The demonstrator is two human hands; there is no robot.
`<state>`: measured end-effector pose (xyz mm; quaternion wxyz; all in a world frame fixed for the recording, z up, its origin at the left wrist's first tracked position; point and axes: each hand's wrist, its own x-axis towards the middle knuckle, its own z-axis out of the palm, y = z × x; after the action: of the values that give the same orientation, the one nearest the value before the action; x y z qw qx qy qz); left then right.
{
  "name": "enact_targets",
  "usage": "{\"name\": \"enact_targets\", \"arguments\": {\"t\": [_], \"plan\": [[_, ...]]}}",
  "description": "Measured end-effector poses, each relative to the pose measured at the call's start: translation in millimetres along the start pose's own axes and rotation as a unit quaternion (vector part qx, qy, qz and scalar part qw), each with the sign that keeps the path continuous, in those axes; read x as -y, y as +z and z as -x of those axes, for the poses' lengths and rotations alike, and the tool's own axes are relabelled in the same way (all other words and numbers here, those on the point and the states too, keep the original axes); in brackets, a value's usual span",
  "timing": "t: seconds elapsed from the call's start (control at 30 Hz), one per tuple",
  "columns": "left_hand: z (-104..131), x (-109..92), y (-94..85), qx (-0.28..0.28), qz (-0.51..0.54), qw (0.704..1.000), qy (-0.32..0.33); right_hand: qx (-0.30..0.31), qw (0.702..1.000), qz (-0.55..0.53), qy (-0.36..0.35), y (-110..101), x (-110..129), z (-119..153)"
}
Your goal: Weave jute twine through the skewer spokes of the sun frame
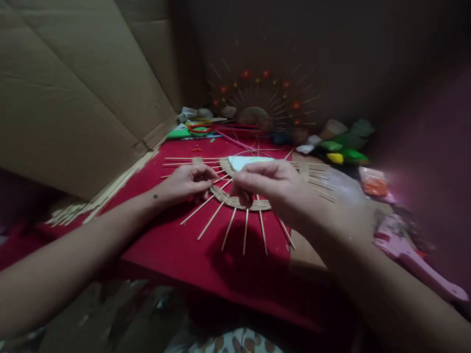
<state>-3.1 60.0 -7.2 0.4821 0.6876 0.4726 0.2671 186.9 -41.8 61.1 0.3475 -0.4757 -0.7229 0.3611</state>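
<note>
A half-round woven fan of thin wooden sticks [245, 233] lies on the red cloth, its sticks spreading outward through a curved band of woven twine [231, 201]. At its centre shows a light blue piece [248, 161]. My left hand [191, 181] is closed at the left end of the band, thumb and fingers pinching the woven fan there. Over the middle and right of the band, my right hand [267, 184] is raised with its fingers pinched together. Whatever sits between those fingertips is too small to make out. A thin loose strand [253, 151] loops behind the fan.
A large cardboard sheet [84, 88] leans at the left, with a bundle of sticks [106, 193] along its base. Red-handled scissors [200, 128] lie behind. A fan with orange flowers [265, 74] stands at the back. At right is a pink glue gun [408, 250].
</note>
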Motion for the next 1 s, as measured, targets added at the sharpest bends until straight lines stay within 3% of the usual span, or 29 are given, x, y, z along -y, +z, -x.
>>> {"name": "enact_targets", "arguments": {"t": [0.13, 0.3, 0.47, 0.6, 0.73, 1.0], "plan": [[-0.8, -0.9, -6.8, 0.067, 0.002, 0.998, 0.017, 0.010, 0.960, 0.279, -0.003, 17.9, -30.1, -8.7], [-2.7, -0.7, -4.1, 0.080, 0.009, 0.997, 0.016, 0.056, 0.904, 0.423, -0.037, 35.1, -48.2, -5.7], [-4.2, 3.5, -10.2, 0.118, 0.071, 0.990, 0.015, 0.064, 0.886, 0.452, -0.076, 35.4, -51.2, -5.7], [-4.4, 1.1, -13.8, 0.137, 0.199, 0.970, 0.002, 0.062, 0.884, 0.454, -0.090, 34.7, -54.7, -5.3], [-1.7, -4.4, -18.2, 0.090, 0.302, 0.949, 0.005, 0.066, 0.882, 0.458, -0.092, 35.9, -57.4, -4.6], [-9.1, 6.4, -30.9, 0.008, 0.243, 0.970, 0.009, 0.072, 0.890, 0.441, -0.089, 33.7, -56.0, -3.7]]}}
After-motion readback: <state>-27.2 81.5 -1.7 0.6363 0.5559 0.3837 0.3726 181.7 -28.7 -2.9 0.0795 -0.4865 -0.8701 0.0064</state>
